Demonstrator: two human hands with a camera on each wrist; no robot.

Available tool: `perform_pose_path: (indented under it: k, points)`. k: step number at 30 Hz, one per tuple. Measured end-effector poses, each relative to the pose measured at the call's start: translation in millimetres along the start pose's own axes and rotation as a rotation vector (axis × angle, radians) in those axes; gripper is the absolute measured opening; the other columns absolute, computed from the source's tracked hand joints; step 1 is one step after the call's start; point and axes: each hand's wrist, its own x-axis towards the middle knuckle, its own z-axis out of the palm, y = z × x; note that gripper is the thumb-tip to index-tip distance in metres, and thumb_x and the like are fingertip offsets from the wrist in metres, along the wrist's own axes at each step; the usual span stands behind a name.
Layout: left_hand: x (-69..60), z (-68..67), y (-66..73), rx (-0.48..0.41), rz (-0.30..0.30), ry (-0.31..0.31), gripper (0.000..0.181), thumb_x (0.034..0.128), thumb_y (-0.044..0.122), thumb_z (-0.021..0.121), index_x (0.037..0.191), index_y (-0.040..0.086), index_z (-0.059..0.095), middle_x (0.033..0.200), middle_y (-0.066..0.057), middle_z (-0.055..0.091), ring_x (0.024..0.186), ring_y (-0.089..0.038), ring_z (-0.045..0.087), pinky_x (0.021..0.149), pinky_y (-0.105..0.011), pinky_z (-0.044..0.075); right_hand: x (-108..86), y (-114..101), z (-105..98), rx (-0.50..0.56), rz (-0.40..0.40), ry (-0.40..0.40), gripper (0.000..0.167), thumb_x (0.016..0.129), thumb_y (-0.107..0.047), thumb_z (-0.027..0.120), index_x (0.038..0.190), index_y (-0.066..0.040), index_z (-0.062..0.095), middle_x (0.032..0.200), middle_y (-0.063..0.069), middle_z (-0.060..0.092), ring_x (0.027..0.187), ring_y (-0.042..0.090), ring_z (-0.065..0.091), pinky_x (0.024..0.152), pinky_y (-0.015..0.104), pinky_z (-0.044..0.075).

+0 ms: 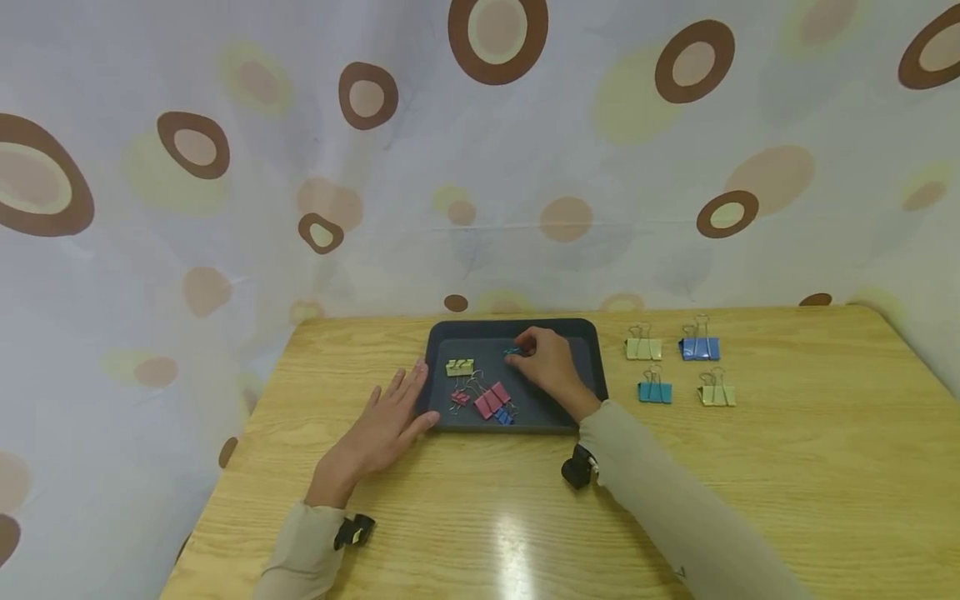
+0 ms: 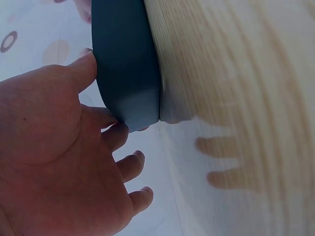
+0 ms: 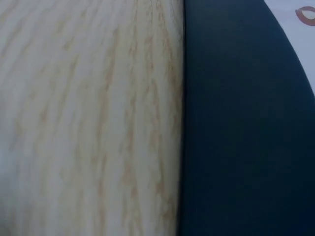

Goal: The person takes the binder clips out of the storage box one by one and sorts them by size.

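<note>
Pinching teal clip inside tray between fingers of right hand; touching tray wall with extended, ungripping fingers of left hand. Could drop clip through shallow pinch, or shift tray through sideways push.

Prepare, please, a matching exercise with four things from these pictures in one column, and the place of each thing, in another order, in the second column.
1. Left hand
2. Right hand
3. Large blue binder clip
4. Large pink binder clip

A. On the wooden table, right of the tray
B. Lying in the tray
C. At a small teal binder clip
D. Against the tray's left side

Pairs: 1-D, 2-C, 3-A, 4-B
</note>
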Motion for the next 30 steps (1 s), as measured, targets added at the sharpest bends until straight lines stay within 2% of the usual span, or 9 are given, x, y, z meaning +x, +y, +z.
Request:
perform_pose_path:
  k: [6,12,19,30]
  points:
    - [1.2,-0.6,-0.1,0.008,-0.006,-0.009,0.077,0.1099,0.047,0.042,0.165,0.007,0.007,0.171,-0.007,0.006,0.156,-0.038,0.006,0.121,-0.066,0.007,3.8,-1.3,3.1,-0.063,-0.015,0.015,0.025,0.088,-0.015,0.083,0.105,0.002,0.073,0.098,0.016,0.071,0.093,0.032,0.066,0.084,0.048,0.053]
    - [0.6,-1.2,-0.4,0.006,-0.007,-0.007,0.077,0.1099,0.047,0.042,0.165,0.008,0.006,0.171,-0.007,0.006,0.157,-0.038,0.007,0.121,-0.066,0.007,4.5,-2.9,4.1,-0.055,-0.013,0.018,0.021,0.089,-0.014,0.081,0.103,0.000,0.073,0.099,0.015,0.071,0.094,0.032,0.066,0.085,0.049,0.054]
    - [-0.3,-2.0,0.7,0.004,-0.008,-0.013,0.076,0.1100,0.047,0.042,0.165,0.008,0.007,0.171,-0.007,0.006,0.156,-0.038,0.007,0.121,-0.066,0.007,6.7,-2.1,5.7,-0.066,-0.037,-0.034,0.019,0.091,-0.010,0.079,0.107,0.000,0.075,0.105,0.015,0.072,0.100,0.032,0.066,0.089,0.048,0.054]
    - [-1.0,-3.1,1.3,0.002,-0.011,-0.010,0.076,0.1098,0.047,0.042,0.165,0.008,0.008,0.171,-0.007,0.007,0.156,-0.038,0.007,0.121,-0.066,0.008,5.2,-0.4,-0.2,-0.015,-0.050,-0.078,0.009,0.089,-0.008,0.080,0.097,-0.004,0.077,0.094,0.010,0.071,0.089,0.026,0.065,0.082,0.045,0.054]
